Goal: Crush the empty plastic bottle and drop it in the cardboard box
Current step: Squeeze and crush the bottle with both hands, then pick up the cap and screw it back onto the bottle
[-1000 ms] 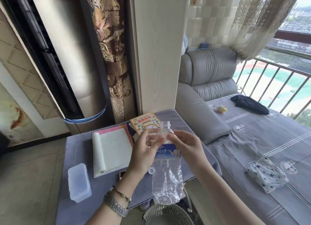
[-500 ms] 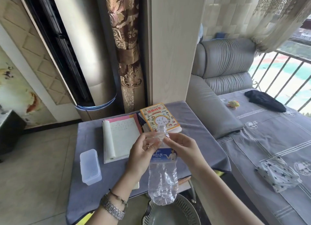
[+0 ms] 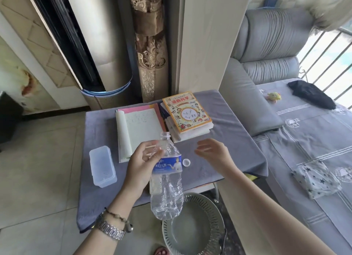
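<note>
My left hand (image 3: 142,164) grips the upper part of a clear empty plastic bottle (image 3: 167,188) with a blue label, held upright above the near edge of the grey-covered table (image 3: 224,125). The bottle's neck is uncapped and its lower body looks crinkled. A white cap (image 3: 186,162) lies on the table just right of the label. My right hand (image 3: 213,152) hovers over the table to the right of the bottle, fingers apart, holding nothing. No cardboard box is in view.
On the table lie an open notebook (image 3: 141,129), a stack of books (image 3: 187,115) and a clear lidded plastic box (image 3: 102,166). A grey slotted basket (image 3: 192,226) stands on the floor below the bottle. A grey sofa with a patterned cover (image 3: 304,140) runs along the right.
My right hand has let go of the bottle's neck and moved right. The cap now lies on the table. The view has tilted down.
</note>
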